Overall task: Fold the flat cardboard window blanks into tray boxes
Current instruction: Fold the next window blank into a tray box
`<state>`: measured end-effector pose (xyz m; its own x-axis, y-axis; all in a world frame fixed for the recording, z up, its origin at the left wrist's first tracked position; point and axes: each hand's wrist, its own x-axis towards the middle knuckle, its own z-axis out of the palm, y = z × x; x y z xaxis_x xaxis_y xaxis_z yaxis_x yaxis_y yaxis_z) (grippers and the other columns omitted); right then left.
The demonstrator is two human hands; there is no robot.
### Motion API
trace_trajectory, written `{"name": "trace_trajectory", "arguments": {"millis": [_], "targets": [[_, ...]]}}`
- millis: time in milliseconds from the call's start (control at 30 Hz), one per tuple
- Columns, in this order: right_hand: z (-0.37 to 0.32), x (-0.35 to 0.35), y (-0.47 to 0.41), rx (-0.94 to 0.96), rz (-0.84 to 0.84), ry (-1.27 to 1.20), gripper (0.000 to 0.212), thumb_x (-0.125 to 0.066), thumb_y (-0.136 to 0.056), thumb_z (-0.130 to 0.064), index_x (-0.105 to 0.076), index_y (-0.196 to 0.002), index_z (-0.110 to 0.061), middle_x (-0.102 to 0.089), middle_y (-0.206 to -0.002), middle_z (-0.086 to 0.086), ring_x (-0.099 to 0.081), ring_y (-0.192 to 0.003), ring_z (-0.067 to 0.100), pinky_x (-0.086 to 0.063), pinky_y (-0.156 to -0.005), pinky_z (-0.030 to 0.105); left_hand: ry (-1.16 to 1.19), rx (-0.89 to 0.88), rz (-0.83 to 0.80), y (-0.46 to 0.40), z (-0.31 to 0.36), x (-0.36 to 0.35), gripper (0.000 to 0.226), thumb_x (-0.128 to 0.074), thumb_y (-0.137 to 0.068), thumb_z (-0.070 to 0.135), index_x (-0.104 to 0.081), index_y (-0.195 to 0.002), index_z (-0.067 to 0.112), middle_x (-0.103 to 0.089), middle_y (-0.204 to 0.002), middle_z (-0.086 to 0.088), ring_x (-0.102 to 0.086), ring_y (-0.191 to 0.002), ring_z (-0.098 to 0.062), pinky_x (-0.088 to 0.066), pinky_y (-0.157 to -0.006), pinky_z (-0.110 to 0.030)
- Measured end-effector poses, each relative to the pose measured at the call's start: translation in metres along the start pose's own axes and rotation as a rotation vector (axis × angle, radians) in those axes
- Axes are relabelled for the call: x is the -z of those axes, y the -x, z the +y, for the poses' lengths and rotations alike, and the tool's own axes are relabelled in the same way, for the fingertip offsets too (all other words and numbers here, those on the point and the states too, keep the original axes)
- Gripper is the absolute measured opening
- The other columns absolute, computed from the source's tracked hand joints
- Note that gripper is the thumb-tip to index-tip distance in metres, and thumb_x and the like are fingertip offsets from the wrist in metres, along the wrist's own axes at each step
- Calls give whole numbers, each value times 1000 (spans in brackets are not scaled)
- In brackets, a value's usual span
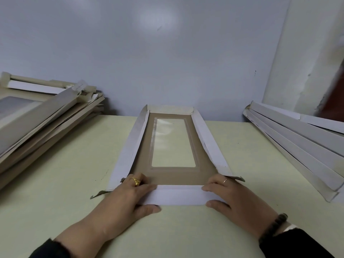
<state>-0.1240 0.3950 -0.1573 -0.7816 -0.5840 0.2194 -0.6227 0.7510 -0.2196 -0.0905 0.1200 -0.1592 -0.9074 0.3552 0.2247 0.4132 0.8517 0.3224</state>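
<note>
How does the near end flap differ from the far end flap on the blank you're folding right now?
The near flap shows its white face and is gripped by both the left hand and the right hand. The far flap stands raised at the back, untouched, showing a cream face. Both run across the blank's short ends.

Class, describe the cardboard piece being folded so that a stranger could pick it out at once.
Start at the pale green table against the blue-grey wall. Between the two cardboard stacks at its left and right edges lies one brown window blank. Only it has a clear window showing and both hands, left and right, holding its near white flap.
</note>
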Motion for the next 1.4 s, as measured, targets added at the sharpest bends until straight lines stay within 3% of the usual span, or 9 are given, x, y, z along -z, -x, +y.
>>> {"name": "trace_trajectory", "arguments": {"millis": [167,367,467,633,767,867,1067,1300,1400], "targets": [[-2,2,0,31,15,60,41,-52,-89,-45,-54,-123,-23,-50,-117,-10,-50,-108,9,-39,-87,19,-131,-27,32,0,0,3,56,-32,-88,63,-46,-132,33,-39,-117,16,-38,-104,3,-33,-85,-8],[1,3,1,-68,49,-111,35,-60,-87,-37,-57,-119,-25,-54,-109,-16,-51,-103,1,-36,-90,14,-236,-133,175,-1,2,4,71,-7,-97,50,-68,-78,20,-58,-76,9,-56,-68,-5,-40,-57,-16],[0,2,-2,-140,186,-264,11,-56,-91,-18,-67,-95,-16,-65,-88,-8,-55,-86,2,-40,-76,16,-122,17,202,-7,-1,2,74,-3,-88,62,-62,-92,18,-50,-79,9,-48,-77,-7,-38,-63,-20],[-1,-10,-16,-257,258,-218,17,-50,-93,-11,-66,-96,-10,-65,-85,3,-56,-85,19,-41,-77,30,-238,99,204,-15,9,-2,29,-48,-91,9,-63,-113,18,-63,-81,4,-59,-78,-19,-45,-74,-26],[-6,-12,-25,-266,262,-41,27,-46,-95,-13,-62,-117,-13,-64,-101,4,-56,-98,21,-40,-82,28,-345,104,147,-22,21,-9,61,-25,-87,49,-62,-120,13,-66,-93,1,-64,-91,-19,-38,-98,-35],[-9,-16,-30,-227,169,184,40,-35,-99,-24,-38,-139,-17,-48,-133,4,-41,-127,18,-39,-96,26,-302,196,4,-31,18,-19,80,-4,-83,67,-22,-147,22,-36,-142,4,-28,-134,-11,-17,-111,-28],[-8,-24,-31,-103,-99,-54,51,-30,-100,-34,-14,-148,-23,-5,-154,-16,7,-131,-13,9,-104,4,-206,187,-139,-42,7,-26,59,-17,-94,58,-5,-147,36,2,-156,12,5,-142,-6,-1,-113,-29],[-2,-25,-29,-225,-10,-43,48,-30,-100,-34,-19,-146,-26,-12,-153,-18,-4,-138,-7,-3,-107,10,-168,141,-100,-47,1,-24,52,-21,-97,52,-14,-146,37,-5,-156,14,-2,-142,-3,-6,-111,-25],[-3,-17,-24,-262,76,11,40,-35,-97,-40,-32,-136,-32,-34,-143,-22,-33,-129,-4,-30,-99,16,-128,103,4,-43,2,-23,46,-31,-97,47,-31,-140,33,-25,-150,13,-18,-137,-3,-12,-106,-20]]}}
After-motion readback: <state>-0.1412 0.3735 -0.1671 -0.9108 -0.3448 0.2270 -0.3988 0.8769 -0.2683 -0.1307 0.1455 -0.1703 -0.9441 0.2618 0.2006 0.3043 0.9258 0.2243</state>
